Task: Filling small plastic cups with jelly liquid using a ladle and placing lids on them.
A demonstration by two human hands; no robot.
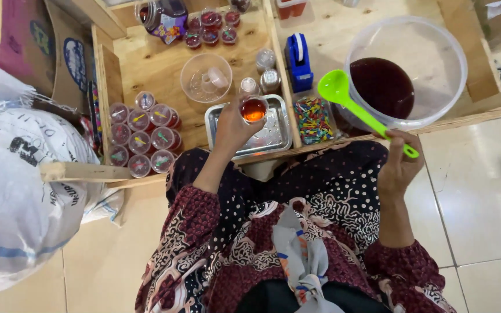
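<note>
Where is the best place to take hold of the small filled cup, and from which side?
Grip the small filled cup around its side wall, from the side, as the left hand does. It stands upright, open on top and full of red liquid, so grasping the rim from above would likely spill.

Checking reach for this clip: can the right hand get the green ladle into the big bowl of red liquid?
Probably yes: the right hand holds the green ladle, whose scoop already hangs at the open bowl's rim, with nothing between.
</note>
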